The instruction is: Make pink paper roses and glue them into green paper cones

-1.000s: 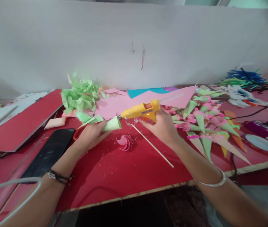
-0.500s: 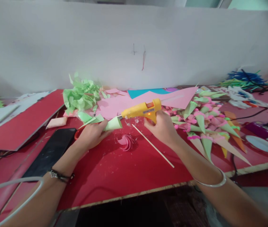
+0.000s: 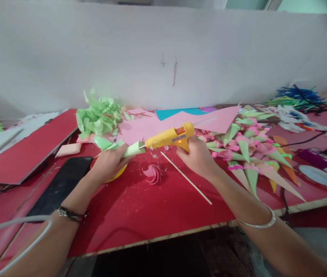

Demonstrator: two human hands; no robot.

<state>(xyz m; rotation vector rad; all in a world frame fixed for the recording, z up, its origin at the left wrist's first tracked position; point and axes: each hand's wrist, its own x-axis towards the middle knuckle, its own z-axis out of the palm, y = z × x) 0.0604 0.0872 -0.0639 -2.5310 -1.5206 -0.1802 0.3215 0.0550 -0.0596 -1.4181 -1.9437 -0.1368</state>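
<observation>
Head view: the right hand (image 3: 199, 156) holds a yellow glue gun (image 3: 163, 139), the left hand (image 3: 109, 162) a green paper roll (image 3: 133, 150) at the gun's nozzle (image 3: 142, 146).

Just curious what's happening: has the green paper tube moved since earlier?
Yes: the green paper tube has shifted slightly left, judged against the resting stick.

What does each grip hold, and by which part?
Right grip: glue gun, by its handle. Left grip: green paper roll, by the part away from the gun.
</observation>
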